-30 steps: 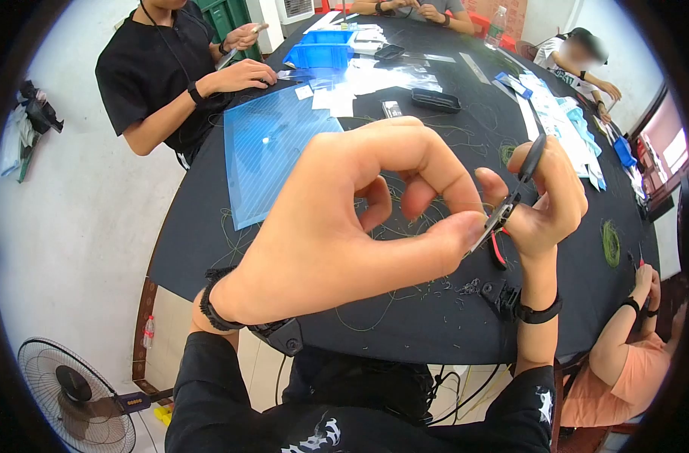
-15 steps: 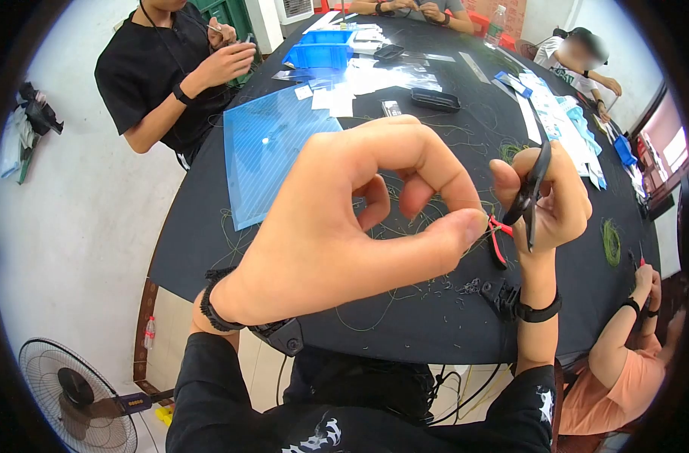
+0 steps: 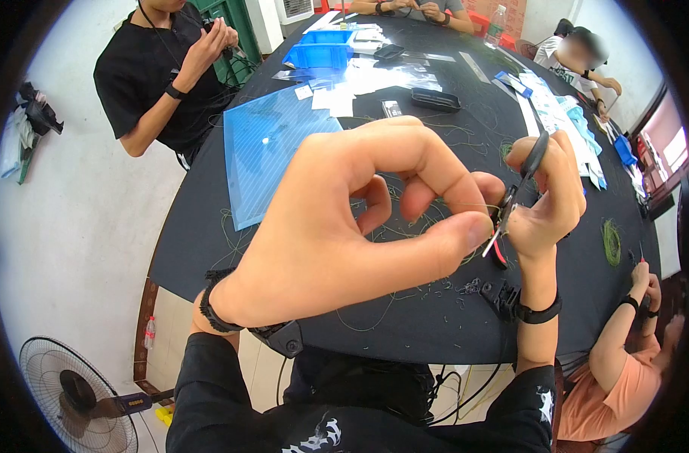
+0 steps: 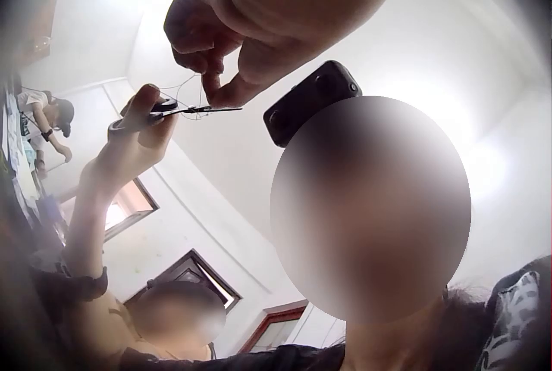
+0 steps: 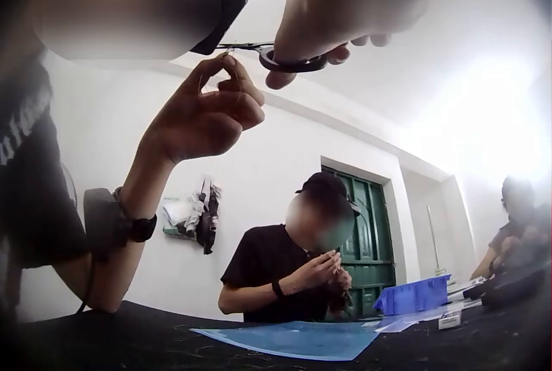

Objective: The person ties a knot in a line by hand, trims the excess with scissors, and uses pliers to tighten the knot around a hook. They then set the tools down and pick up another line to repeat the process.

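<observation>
Scissors (image 3: 527,172) swung back beside left hand (image 3: 322,215), its thumb and forefinger together on thread (image 3: 495,206); right hand (image 3: 561,190) clamped on handles; open air around both; table edge (image 3: 465,355) below.

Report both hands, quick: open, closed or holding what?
Left hand: closed, pinching a thin thread between thumb and fingers.
Right hand: closed, holding scissors.

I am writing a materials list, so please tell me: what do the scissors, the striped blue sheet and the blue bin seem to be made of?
Scissors: blades probably polished metal, since one gleams pale; handles dark, likely plastic, possibly coated metal.
Striped blue sheet: likely glossy plastic, judging by its bright glint.
Blue bin: probably rigid plastic, evenly coloured and stiff-looking.
</observation>
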A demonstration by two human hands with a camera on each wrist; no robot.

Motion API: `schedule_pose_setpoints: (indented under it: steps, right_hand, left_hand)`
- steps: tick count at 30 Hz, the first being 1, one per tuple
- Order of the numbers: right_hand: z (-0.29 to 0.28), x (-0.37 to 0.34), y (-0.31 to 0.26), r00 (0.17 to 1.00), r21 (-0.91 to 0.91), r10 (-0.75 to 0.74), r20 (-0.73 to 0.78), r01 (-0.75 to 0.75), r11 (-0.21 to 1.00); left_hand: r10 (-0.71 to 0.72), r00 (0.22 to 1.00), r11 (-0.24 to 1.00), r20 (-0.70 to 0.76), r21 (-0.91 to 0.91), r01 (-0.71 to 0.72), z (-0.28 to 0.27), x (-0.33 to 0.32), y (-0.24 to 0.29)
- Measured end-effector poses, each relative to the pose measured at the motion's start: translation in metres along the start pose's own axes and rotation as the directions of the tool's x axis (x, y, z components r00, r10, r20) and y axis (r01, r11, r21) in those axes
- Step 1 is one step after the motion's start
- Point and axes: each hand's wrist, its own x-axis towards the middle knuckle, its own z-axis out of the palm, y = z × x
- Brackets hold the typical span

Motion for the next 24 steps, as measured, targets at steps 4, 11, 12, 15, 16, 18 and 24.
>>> schedule_pose_setpoints:
  steps: [4, 11, 12, 15, 16, 18, 24]
  right_hand:
    - [0.0027, -0.0015, 0.0017, 0.998, 0.010, -0.013, -0.061, 0.014, 1.000]
    - [0.0047, -0.0048, 0.0033, 0.995, 0.003, -0.001, -0.100, 0.002, 1.000]
    - [0.0050, -0.0049, 0.0035, 0.994, 0.005, -0.001, -0.106, 0.002, 1.000]
    - [0.0028, -0.0041, 0.0010, 0.996, -0.021, 0.009, -0.090, -0.011, 1.000]
    - [0.0030, -0.0042, 0.0010, 0.996, -0.018, 0.007, -0.093, -0.009, 1.000]
    - [0.0037, -0.0041, 0.0016, 0.995, -0.011, 0.003, -0.100, -0.004, 1.000]
    - [0.0058, -0.0052, 0.0041, 0.991, 0.010, -0.020, -0.129, 0.022, 1.000]
  left_hand:
    - [0.013, 1.000, 1.000, -0.002, -0.004, -0.013, 0.0002, 0.0001, -0.0003]
    - [0.017, 0.999, 0.999, 0.031, 0.029, -0.018, -0.0017, -0.0010, -0.0032]
    - [0.012, 0.999, 0.999, 0.030, 0.032, -0.013, -0.0016, -0.0012, -0.0028]
    - [0.010, 1.000, 0.999, 0.024, 0.030, -0.011, -0.0011, -0.0010, -0.0025]
    - [0.018, 1.000, 0.999, 0.021, 0.029, -0.019, -0.0009, -0.0009, -0.0028]
    - [0.040, 0.999, 0.999, 0.016, 0.028, -0.041, -0.0004, -0.0009, -0.0040]
    - [0.090, 0.996, 0.995, 0.028, 0.051, -0.091, -0.0008, -0.0012, -0.0046]
